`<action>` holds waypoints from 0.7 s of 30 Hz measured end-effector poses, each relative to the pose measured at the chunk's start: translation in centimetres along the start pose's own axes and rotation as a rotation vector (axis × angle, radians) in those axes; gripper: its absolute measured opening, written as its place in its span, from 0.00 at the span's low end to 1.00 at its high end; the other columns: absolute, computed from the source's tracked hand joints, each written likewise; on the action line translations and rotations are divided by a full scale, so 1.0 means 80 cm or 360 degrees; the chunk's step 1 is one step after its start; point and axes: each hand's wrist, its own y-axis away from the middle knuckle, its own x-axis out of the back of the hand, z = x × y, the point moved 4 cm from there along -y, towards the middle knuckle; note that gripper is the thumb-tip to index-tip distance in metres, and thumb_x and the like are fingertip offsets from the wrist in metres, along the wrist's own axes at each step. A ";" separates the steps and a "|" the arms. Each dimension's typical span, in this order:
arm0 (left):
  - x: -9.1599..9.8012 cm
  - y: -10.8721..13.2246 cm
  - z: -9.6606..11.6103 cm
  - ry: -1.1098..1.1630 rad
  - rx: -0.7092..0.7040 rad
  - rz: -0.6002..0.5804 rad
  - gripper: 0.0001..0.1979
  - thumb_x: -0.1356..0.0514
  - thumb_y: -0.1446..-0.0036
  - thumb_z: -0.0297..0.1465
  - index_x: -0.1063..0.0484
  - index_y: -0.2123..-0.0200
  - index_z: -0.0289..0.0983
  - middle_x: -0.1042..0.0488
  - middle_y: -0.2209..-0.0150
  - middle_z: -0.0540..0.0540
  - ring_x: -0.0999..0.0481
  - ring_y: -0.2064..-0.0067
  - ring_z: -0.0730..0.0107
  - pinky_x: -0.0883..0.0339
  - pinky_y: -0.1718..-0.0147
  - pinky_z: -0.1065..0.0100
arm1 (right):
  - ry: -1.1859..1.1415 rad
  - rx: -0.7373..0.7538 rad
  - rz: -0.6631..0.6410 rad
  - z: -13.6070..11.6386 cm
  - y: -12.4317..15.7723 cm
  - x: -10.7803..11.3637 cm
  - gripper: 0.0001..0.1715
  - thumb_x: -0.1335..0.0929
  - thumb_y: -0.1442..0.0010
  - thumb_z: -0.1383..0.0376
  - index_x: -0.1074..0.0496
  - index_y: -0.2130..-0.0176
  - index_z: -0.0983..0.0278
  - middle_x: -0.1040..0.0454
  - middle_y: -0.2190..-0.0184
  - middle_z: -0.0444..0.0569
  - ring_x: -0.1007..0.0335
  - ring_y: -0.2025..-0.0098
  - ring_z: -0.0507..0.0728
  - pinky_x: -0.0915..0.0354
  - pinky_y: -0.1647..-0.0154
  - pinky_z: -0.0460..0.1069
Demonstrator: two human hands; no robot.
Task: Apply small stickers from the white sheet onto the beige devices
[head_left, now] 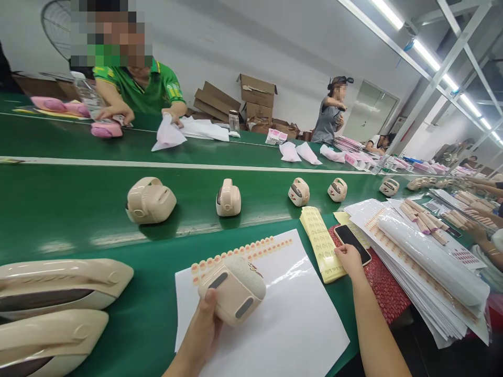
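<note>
My left hand (pixel 202 324) grips a cream portable speaker (pixel 232 290) with a grey mesh face, tilted above a white sheet (pixel 283 314). Rows of small round orange stickers (pixel 231 255) run along the far edge of that sheet. At the right edge of a stack of yellow label sheets (pixel 320 243), my right hand (pixel 350 260) has its fingers pinched together. Whether a single label is between the fingertips is too small to tell. A black-screened phone (pixel 352 244) lies just beyond the right hand on a red patterned cloth (pixel 383 283).
Several cream speakers (pixel 151 201) stand along the green belt (pixel 78 209). Larger cream housings (pixel 58 285) lie at the left. Stacked sheets and plastic film (pixel 432 262) lie at the right. Across the belt, a person in green (pixel 157 86) handles a white pouch (pixel 168 132).
</note>
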 end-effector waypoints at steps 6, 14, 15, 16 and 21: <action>0.002 0.000 -0.003 -0.0021 -0.0033 0.0070 0.40 0.37 0.67 0.53 0.35 0.50 0.42 0.28 0.50 0.44 0.43 0.40 0.47 0.32 0.53 0.61 | -0.0110 0.0043 -0.0066 0.003 0.010 -0.001 0.08 0.35 0.53 0.61 0.33 0.77 0.64 0.32 0.77 0.45 0.34 0.75 0.53 0.38 0.73 0.47; -0.001 -0.001 -0.004 -0.0053 -0.0065 0.0046 0.41 0.36 0.67 0.53 0.36 0.49 0.42 0.31 0.48 0.44 0.39 0.43 0.46 0.31 0.56 0.61 | -0.0179 -0.0053 -0.0080 0.010 0.001 0.000 0.07 0.35 0.52 0.64 0.33 0.78 0.64 0.34 0.82 0.42 0.43 0.84 0.49 0.43 0.83 0.45; -0.001 -0.001 -0.004 -0.0064 -0.0059 0.0048 0.40 0.36 0.67 0.53 0.36 0.49 0.42 0.31 0.48 0.44 0.39 0.43 0.46 0.30 0.56 0.61 | -0.0168 -0.0059 -0.0079 0.011 -0.002 0.000 0.06 0.34 0.54 0.64 0.33 0.79 0.65 0.34 0.82 0.43 0.43 0.84 0.49 0.44 0.83 0.45; -0.001 -0.001 -0.003 -0.0073 -0.0054 0.0050 0.40 0.36 0.67 0.53 0.36 0.50 0.42 0.31 0.48 0.44 0.39 0.43 0.46 0.30 0.56 0.61 | -0.0160 -0.0060 -0.0075 0.011 -0.004 -0.001 0.06 0.34 0.55 0.65 0.33 0.80 0.65 0.34 0.82 0.43 0.43 0.84 0.49 0.45 0.83 0.45; 0.000 -0.002 -0.003 -0.0063 -0.0074 0.0049 0.37 0.36 0.65 0.52 0.35 0.51 0.42 0.31 0.49 0.44 0.38 0.44 0.48 0.30 0.57 0.61 | -0.0209 -0.0053 -0.0082 0.004 0.001 0.000 0.06 0.34 0.55 0.66 0.34 0.80 0.64 0.35 0.83 0.41 0.42 0.83 0.48 0.43 0.81 0.45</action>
